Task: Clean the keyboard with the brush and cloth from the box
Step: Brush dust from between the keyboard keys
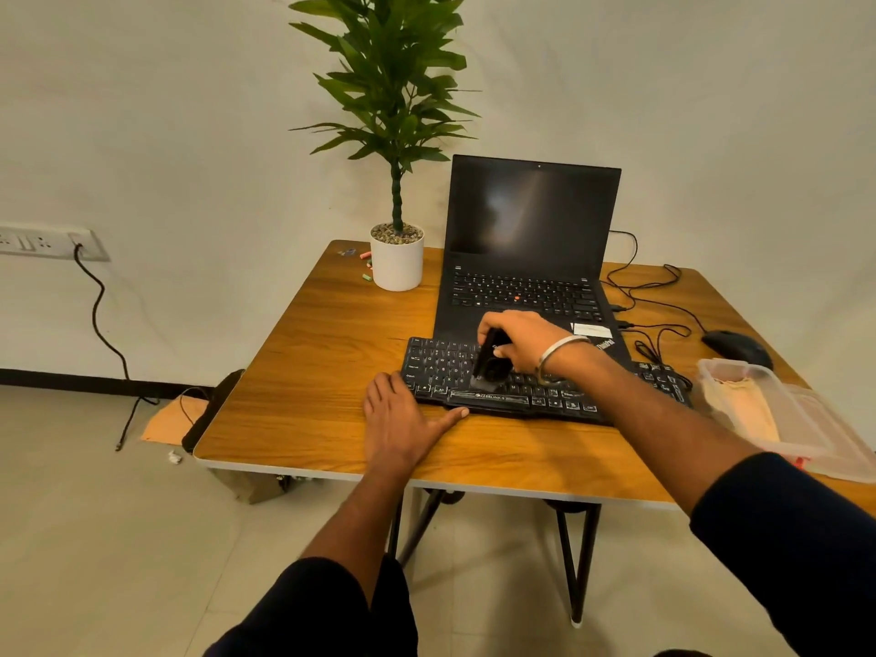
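Note:
A black external keyboard (441, 362) lies on the wooden table (308, 372) in front of an open laptop (531, 239). My right hand (521, 343) is shut on a black brush (490, 367), whose pale bristles touch the keys near the keyboard's middle. My left hand (403, 419) rests flat on the table at the keyboard's front left corner, thumb along its front edge. A clear plastic box (725, 372) at the right holds a beige cloth (749, 410).
A potted plant (397, 258) stands at the back beside the laptop. A black mouse (734, 348) and tangled cables (654, 296) lie at the right behind the box. The box's lid (844, 443) lies by the right front edge. Small coloured bits (366, 267) sit left of the pot.

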